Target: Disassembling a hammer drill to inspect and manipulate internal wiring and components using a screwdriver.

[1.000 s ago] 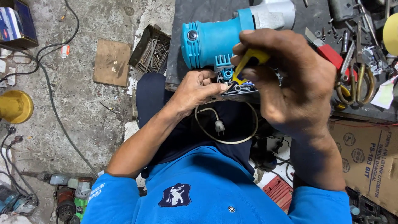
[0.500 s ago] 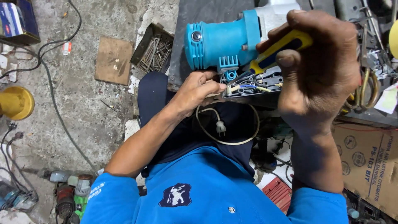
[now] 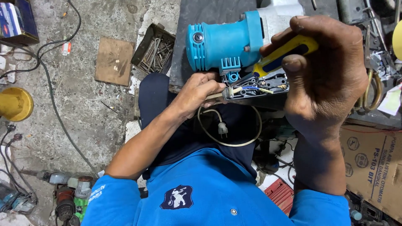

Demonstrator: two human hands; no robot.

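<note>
My right hand [image 3: 326, 79] is wrapped tight round a yellow screwdriver [image 3: 280, 56], its handle slanting up to the right and its tip angled down-left into the open handle [image 3: 255, 88] of the blue power tool [image 3: 226, 44]. The tool lies on its side at the near edge of the dark table [image 3: 209, 14], its long axis running left to right, the round blue motor end facing left and the pale grey head pointing right. Underneath, the opened handle shows coloured wires. My left hand [image 3: 199, 92] pinches the pale cord right where it enters that handle, fingers closed on it, steadying the piece over my lap. The cord [image 3: 228, 140] drops into a loop over my dark trousers, its plug hanging in the middle of the loop.

My right hand covers the tool's right part, so I can't see where the screwdriver tip sits. Left of the table, a tray of nails [image 3: 153, 50] rests on the concrete floor beside a flat wooden board [image 3: 111, 60]. A yellow round thing [image 3: 14, 104] sits at far left, old drills [image 3: 67, 194] lie near my left elbow, and a cardboard box [image 3: 372, 165] stands at right.
</note>
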